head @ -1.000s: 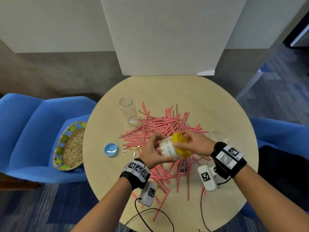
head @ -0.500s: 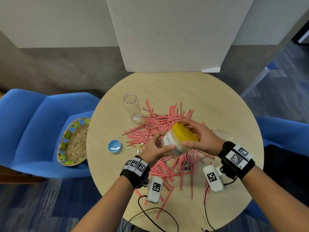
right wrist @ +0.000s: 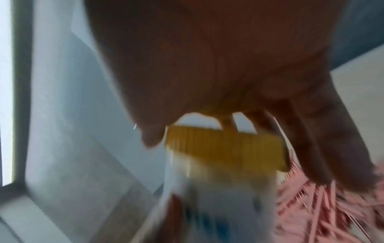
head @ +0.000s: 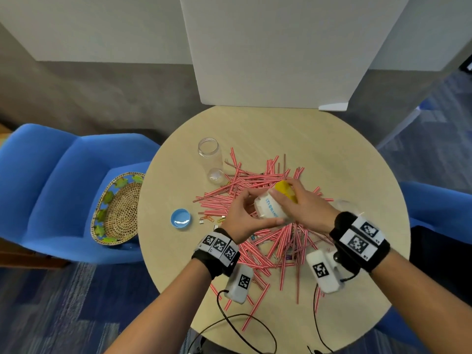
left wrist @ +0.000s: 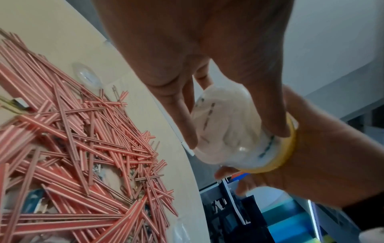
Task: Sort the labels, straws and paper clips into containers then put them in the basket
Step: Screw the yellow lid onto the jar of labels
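Both hands hold a clear jar [head: 271, 209] stuffed with white labels, tilted above a pile of red-striped straws [head: 258, 185]. My left hand [head: 244, 215] grips the jar's body [left wrist: 228, 125]. My right hand [head: 301, 203] curls round the jar's yellow lid [head: 284, 189], also seen as the yellow lid [right wrist: 226, 144] in the blurred right wrist view. A few paper clips [head: 212, 220] lie on the table left of the straws. The woven basket [head: 120, 208] sits on a blue chair to the left.
An empty clear bottle [head: 210, 159] lies at the back left of the round table [head: 332, 154], with a blue cap [head: 180, 218] in front of it. A clear container [head: 344, 204] lies behind my right wrist. Blue chairs [head: 51, 180] flank the table; a white panel [head: 281, 52] stands behind it.
The jar has tipped so the yellow lid now points away from me, and my right hand has turned round the lid. Both hands stayed over the straw pile.
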`<state>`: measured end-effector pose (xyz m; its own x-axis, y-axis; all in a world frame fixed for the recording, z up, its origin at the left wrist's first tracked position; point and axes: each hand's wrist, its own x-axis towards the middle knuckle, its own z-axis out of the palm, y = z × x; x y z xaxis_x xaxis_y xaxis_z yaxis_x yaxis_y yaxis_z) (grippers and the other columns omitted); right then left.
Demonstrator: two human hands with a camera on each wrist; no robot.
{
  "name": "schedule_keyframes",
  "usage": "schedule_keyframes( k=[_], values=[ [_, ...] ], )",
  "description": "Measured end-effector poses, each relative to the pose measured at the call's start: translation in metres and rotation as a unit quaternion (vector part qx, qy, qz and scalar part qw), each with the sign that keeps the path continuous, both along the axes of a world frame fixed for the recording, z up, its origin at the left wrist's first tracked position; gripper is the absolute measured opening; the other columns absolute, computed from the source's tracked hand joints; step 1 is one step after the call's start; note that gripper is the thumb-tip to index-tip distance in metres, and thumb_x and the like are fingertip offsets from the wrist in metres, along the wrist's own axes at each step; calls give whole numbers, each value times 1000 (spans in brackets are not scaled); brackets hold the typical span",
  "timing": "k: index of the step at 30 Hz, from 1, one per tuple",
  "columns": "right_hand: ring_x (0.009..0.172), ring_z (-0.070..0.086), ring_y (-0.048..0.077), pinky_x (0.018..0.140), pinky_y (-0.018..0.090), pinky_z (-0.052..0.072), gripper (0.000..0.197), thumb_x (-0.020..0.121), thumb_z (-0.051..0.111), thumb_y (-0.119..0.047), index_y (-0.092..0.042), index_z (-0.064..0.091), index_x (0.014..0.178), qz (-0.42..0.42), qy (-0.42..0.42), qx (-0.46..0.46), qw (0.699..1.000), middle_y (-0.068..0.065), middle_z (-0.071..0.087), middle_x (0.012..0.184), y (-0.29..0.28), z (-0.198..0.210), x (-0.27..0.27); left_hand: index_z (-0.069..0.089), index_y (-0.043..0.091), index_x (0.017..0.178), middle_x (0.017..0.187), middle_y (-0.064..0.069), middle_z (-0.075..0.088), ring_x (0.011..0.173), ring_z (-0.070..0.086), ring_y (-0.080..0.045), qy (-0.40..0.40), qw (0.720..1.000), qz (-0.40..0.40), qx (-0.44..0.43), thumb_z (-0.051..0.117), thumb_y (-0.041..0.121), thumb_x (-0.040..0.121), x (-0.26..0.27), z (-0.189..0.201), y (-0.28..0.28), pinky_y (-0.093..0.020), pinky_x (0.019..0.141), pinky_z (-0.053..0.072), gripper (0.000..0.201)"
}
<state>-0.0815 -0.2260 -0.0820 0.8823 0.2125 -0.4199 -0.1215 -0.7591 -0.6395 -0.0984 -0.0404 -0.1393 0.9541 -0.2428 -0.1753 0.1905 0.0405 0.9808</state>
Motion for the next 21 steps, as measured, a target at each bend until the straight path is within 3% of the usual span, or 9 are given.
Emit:
schedule_keyframes(
  k=[3, 4, 6, 7, 9, 11, 14, 17, 21],
  values=[
    [128, 49, 18, 105, 41, 45, 102, 66, 68, -74, -34, 26, 150, 97, 21, 14, 995, -2, 38, 151, -14, 25, 16, 56, 9, 111, 110, -11, 65, 99, 67, -22, 14, 1000, -5, -12, 93, 22, 51, 1, -9, 6, -33, 79, 57, 71],
    [126, 51, 19, 102, 41, 48, 100, 65, 78, -64, -38, 29, 148, 120, 23, 15, 992, -2, 37, 151, -19, 31, 20, 56, 8, 112, 110, -10, 65, 99, 67, -20, 22, 1000, -3, -11, 93, 24, 50, 2, -10, 8, -32, 79, 57, 73],
    [103, 65, 23, 76, 41, 61, 84, 67, 84, -50, -38, 39, 138, 113, 55, 21, 992, 1, 48, 136, -21, 33, 23, 57, 9, 112, 111, -10, 65, 99, 67, -21, 22, 1000, -10, -7, 93, 23, 50, 4, -9, 10, -35, 79, 57, 74],
    [90, 69, 24, 62, 40, 62, 76, 70, 83, -49, -34, 42, 133, 91, 75, 12, 993, 2, 52, 126, -17, 31, 22, 58, 11, 112, 111, -11, 65, 99, 68, -23, 20, 1000, -23, -4, 94, 22, 50, 5, -10, 10, -39, 80, 58, 72],
    [75, 71, 26, 53, 38, 61, 63, 78, 73, -56, -25, 44, 124, 70, 94, -44, 992, 5, 58, 110, -7, 25, 21, 59, 14, 110, 113, -11, 66, 100, 68, -27, 24, 998, -51, 0, 95, 20, 51, 3, -14, 8, -47, 82, 58, 69],
    [78, 71, 24, 60, 37, 62, 62, 80, 63, -65, -21, 46, 120, 86, 81, -72, 990, 4, 61, 105, -6, 20, 21, 58, 14, 111, 114, -13, 65, 102, 67, -30, 37, 998, -60, -4, 96, 23, 50, -1, -20, 6, -53, 85, 56, 72],
    [106, 63, 19, 82, 33, 57, 80, 74, 54, -74, -28, 41, 137, 113, 48, -29, 992, -7, 54, 121, -14, 13, 19, 58, 13, 112, 115, -15, 64, 103, 67, -30, 48, 998, -26, -11, 97, 28, 48, -2, -20, 7, -53, 86, 56, 77],
    [108, 61, 19, 76, 33, 57, 81, 79, 54, -76, -29, 38, 143, 70, -5, 48, 996, -7, 51, 128, -14, 1, 12, 58, 11, 112, 114, -15, 64, 102, 67, -29, 41, 999, 3, -8, 95, 26, 47, 3, -12, 6, -46, 84, 57, 76],
    [106, 58, 18, 79, 28, 52, 94, 69, 37, -83, -26, 40, 143, 38, -51, 34, 997, 2, 55, 130, -7, -4, 15, 58, 12, 110, 112, -13, 64, 101, 68, -27, 39, 999, 5, 0, 95, 23, 47, 9, -6, 4, -39, 81, 58, 74]
  ],
)
